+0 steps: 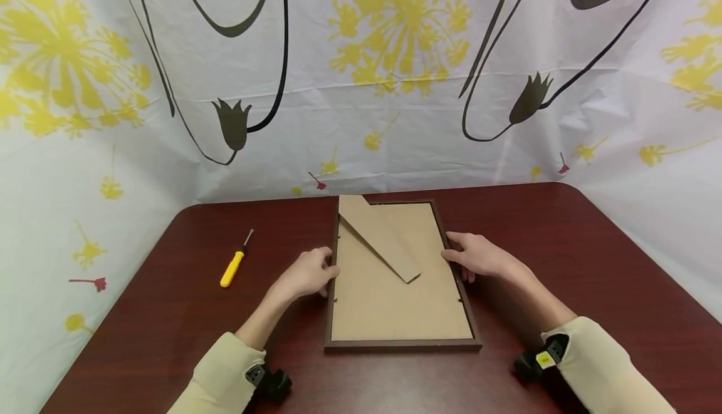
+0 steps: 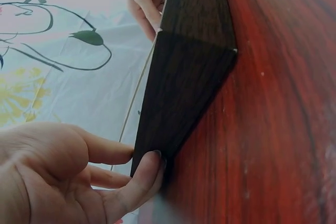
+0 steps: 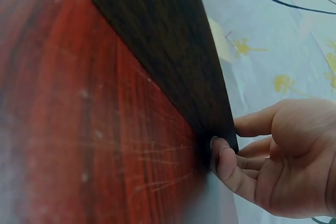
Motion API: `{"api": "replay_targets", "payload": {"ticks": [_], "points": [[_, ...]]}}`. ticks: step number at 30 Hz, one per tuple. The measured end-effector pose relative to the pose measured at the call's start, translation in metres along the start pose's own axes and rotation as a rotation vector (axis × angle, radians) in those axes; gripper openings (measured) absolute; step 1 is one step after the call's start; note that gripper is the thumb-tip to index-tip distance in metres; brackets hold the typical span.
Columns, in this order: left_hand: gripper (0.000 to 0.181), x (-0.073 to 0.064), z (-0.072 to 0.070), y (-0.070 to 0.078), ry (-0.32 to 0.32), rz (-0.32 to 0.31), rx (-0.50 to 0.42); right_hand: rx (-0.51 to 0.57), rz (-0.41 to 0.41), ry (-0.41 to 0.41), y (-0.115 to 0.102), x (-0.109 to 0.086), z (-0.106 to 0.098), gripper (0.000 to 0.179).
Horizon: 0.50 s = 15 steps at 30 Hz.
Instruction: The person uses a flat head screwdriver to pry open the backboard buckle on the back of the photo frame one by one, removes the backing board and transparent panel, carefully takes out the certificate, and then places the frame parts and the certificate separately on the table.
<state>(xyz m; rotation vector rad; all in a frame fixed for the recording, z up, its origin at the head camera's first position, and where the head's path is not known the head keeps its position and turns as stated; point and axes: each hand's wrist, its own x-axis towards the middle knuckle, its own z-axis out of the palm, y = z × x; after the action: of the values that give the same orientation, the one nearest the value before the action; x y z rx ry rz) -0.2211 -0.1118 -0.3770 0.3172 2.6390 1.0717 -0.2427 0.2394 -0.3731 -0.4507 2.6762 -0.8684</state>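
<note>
A dark brown picture frame (image 1: 403, 344) lies back side up on the table, its tan backing board (image 1: 395, 314) facing upward. Slanting across that board is a cardboard stand leg (image 1: 378, 238), its wide end at the top left rim. My left hand (image 1: 307, 273) grips the frame's left side, thumb and fingers at the edge. On the opposite side, my right hand (image 1: 479, 254) holds the right edge. Both wrist views show fingertips around the wood-grained side of the frame (image 2: 178, 87). The face of the frame is hidden underneath.
A screwdriver (image 1: 232, 269) with a yellow handle lies on the reddish-brown table (image 1: 186, 339), left of the left hand. A white patterned sheet (image 1: 350, 113) hangs behind the table and along both sides. Each wrist carries a strapped black camera.
</note>
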Motion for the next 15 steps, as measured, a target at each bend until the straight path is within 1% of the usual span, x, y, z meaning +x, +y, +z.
{"api": "replay_targets", "payload": {"ticks": [4, 7, 13, 15], "points": [[0.05, -0.0008, 0.0002, 0.0, -0.005, -0.01, -0.005, 0.002, 0.002, -0.002, 0.0011, 0.002, 0.0001, 0.069], [0.051, -0.0009, 0.0006, -0.0019, -0.003, -0.015, -0.03, -0.005, 0.001, -0.007, 0.0016, 0.0018, 0.0007, 0.073], [0.051, 0.0023, -0.0011, -0.0081, 0.04, 0.024, -0.088, -0.002, 0.007, -0.044, 0.0001, -0.0009, -0.0003, 0.089], [0.05, 0.0031, -0.0024, -0.0098, 0.051, 0.034, -0.102, 0.008, 0.005, -0.047, -0.0002, -0.0019, -0.0008, 0.091]]}}
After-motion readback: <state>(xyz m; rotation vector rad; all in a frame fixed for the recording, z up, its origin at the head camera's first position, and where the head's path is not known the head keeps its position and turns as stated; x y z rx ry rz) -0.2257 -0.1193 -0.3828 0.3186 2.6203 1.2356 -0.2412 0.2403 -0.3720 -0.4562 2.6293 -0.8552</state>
